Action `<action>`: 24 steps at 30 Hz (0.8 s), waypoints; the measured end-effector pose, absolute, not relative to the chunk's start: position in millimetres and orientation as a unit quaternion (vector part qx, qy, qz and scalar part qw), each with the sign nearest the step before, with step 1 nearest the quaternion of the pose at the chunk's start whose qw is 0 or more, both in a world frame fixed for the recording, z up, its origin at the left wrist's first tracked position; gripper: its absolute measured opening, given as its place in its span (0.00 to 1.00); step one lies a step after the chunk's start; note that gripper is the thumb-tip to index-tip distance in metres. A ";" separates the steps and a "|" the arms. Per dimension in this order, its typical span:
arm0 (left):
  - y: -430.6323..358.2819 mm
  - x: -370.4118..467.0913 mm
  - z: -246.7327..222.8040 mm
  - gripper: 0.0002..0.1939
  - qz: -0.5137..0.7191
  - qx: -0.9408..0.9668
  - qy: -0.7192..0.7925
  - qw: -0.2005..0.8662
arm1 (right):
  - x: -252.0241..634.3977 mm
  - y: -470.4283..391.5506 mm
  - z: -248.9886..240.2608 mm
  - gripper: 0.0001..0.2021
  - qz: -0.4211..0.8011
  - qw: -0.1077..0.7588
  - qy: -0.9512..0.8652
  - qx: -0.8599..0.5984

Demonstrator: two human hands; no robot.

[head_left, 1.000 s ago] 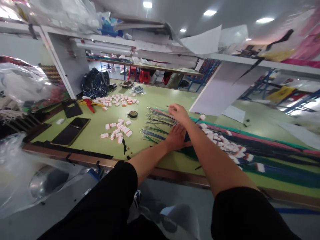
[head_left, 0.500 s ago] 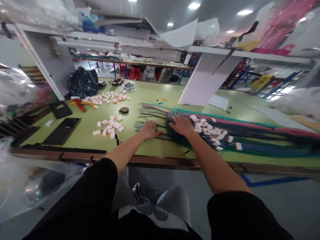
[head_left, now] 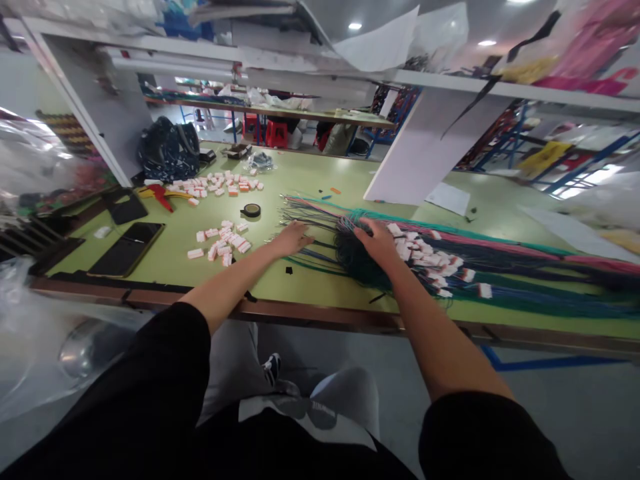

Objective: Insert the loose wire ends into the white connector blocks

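Note:
My left hand [head_left: 293,239] rests over the loose wire ends, fingers stretched toward the right and apart. Beside it, thin dark wires [head_left: 320,247] fan out to the left across the green tabletop. My right hand [head_left: 376,239] lies on the dark wire bundle [head_left: 353,257], with thumb and fingers spread. White connectors [head_left: 425,253] are heaped just right of that hand, on the wires. Pink and green strands run off to the right. Left of my left hand lies a loose group of white-and-orange connectors [head_left: 227,241].
A black tape roll [head_left: 251,211], a phone [head_left: 127,249] and red-yellow pliers [head_left: 163,197] lie on the left. Behind them are more connectors [head_left: 220,181] and a dark patterned bag [head_left: 169,150]. A white upright panel [head_left: 425,147] supports the shelf. The brown table edge [head_left: 320,313] runs in front.
My left hand has shifted slightly back and left over the wire ends, showing a small black piece on the table. My right hand has stayed on the bundle. The view has tilted down a little.

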State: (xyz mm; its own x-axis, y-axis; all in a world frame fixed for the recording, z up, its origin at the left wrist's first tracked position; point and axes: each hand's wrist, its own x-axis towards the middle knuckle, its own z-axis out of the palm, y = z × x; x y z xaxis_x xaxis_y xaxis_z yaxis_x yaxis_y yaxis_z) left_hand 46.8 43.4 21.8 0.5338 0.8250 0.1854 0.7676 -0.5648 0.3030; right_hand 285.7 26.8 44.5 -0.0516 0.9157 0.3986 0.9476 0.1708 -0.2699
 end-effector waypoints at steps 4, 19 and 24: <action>44.5 6.7 30.6 0.19 0.187 0.857 0.473 0.084 | 263.1 19.8 58.1 0.15 -0.025 0.184 -0.793 -0.580; -21.3 -100.7 0.7 0.24 0.122 0.857 0.500 0.011 | 214.2 -4.6 49.2 0.13 0.074 -0.012 -0.869 -0.489; -13.7 -66.9 5.4 0.20 0.124 0.915 0.383 0.020 | 227.5 16.1 59.8 0.12 0.061 0.015 -0.832 -0.551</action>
